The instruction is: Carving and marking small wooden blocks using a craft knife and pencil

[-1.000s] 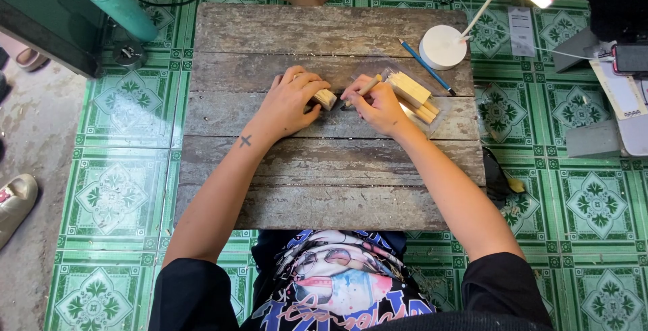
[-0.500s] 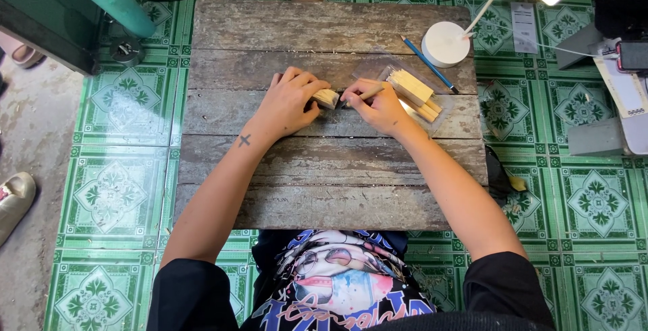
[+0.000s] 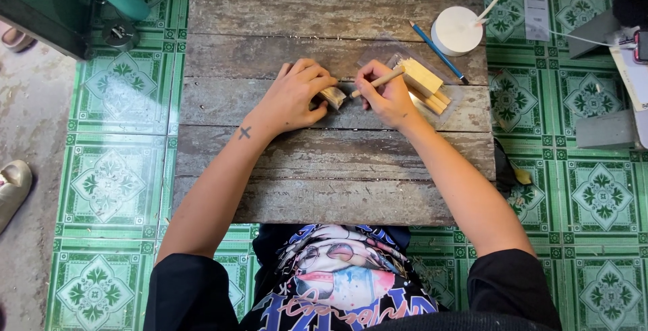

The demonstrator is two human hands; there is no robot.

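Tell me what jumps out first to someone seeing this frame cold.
The two hands meeting mid-table: the left hand pins a small wood block on the weathered plank table, and the right hand holds a wooden-handled tool against it. Just right lie pale wood sticks, with a white lamp base and blue pencil behind, all over bright green patterned floor tiles.

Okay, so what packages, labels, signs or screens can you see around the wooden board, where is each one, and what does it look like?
Clear plastic bag: on the board by the right hand, flat, transparent, holding pale wooden sticks.
White paper tag: on the green tiled floor past the board's top right corner, narrow rectangle with dark print.
Phone: far right edge, only partly in view, dark with a pinkish rim.
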